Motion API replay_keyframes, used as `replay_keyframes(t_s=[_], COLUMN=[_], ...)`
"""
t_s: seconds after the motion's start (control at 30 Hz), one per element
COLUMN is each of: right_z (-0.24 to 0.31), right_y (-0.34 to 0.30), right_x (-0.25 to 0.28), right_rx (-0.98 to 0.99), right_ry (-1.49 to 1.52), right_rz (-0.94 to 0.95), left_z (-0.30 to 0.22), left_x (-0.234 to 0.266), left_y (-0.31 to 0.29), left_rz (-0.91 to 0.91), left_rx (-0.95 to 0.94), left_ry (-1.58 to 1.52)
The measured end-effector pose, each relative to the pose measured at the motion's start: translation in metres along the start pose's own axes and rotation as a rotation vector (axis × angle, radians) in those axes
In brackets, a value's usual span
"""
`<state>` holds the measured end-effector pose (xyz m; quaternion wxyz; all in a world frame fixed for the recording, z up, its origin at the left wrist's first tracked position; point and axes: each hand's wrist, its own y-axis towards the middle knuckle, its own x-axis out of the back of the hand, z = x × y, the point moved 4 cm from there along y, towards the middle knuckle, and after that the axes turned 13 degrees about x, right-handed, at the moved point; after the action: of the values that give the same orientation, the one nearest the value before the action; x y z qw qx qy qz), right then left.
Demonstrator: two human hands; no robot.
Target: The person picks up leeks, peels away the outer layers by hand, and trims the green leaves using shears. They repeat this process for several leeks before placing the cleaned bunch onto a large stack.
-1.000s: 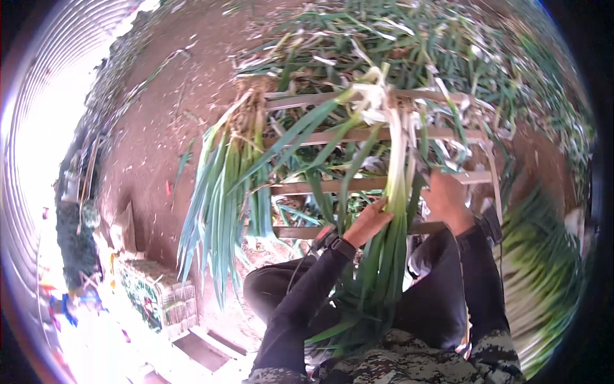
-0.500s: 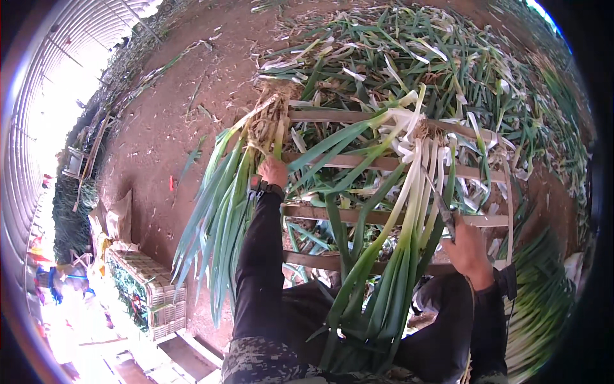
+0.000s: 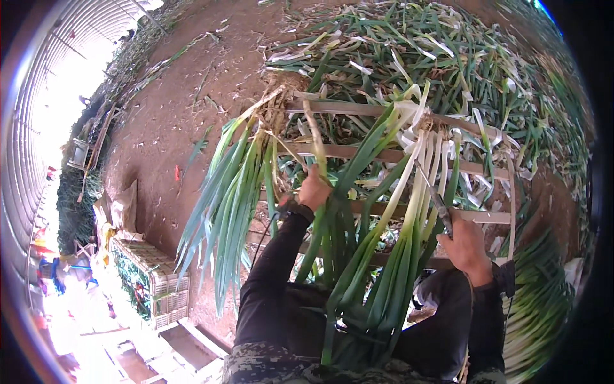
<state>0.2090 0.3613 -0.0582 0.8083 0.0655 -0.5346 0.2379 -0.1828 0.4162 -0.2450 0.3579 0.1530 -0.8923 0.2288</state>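
Note:
My left hand (image 3: 313, 187) is closed around a single green onion (image 3: 315, 131), its pale brownish stem pointing up and away from me. Left of that hand lies an untrimmed heap of green onions (image 3: 220, 185), brown roots at the far end and long leaves hanging off the near side. My right hand (image 3: 468, 248) grips a knife (image 3: 441, 208) by its handle, the blade pointing away over the peeled green onions (image 3: 414, 198). Those have white stems, and their leaves drape toward my lap. Both bunches rest across a slatted wooden rack (image 3: 345, 107).
Stripped leaves and peelings make a wide pile (image 3: 409, 51) beyond and under the rack. At the right lies a large stack of green onions (image 3: 540, 307). A woven basket (image 3: 169, 291) and pale wooden slats (image 3: 198, 345) are at the lower left. Bare soil (image 3: 166, 121) stretches at the left.
My left hand has moved right, away from the untrimmed heap, bringing one green onion with it. My right hand with the knife has hardly moved.

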Motion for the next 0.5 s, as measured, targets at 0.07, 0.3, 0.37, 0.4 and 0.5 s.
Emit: replay_keyframes(t_s=[0.07,0.3,0.37,0.4,0.5], right_z=[0.002,-0.009,-0.004,-0.002,-0.007], right_y=[-0.002,-0.006,-0.009,-0.010,-0.012], right_x=[0.004,0.000,0.001,0.001,-0.004], right_rx=[0.001,-0.001,-0.002,-0.003,-0.004], right_ry=[0.018,-0.015,-0.032,-0.047,-0.031], right_rz=[-0.012,-0.081,-0.088,-0.090,-0.130], left_z=[-0.019,-0.087,-0.098,-0.102,-0.143], left_x=[-0.004,0.039,0.063,0.070,0.088], left_y=[-0.020,-0.073,-0.075,-0.082,-0.136], left_rz=[0.051,0.066,0.108,0.103,0.227], left_rx=[0.006,-0.253,-0.277,-0.280,-0.257], left_ry=[0.053,-0.126,-0.264,-0.262,-0.234])
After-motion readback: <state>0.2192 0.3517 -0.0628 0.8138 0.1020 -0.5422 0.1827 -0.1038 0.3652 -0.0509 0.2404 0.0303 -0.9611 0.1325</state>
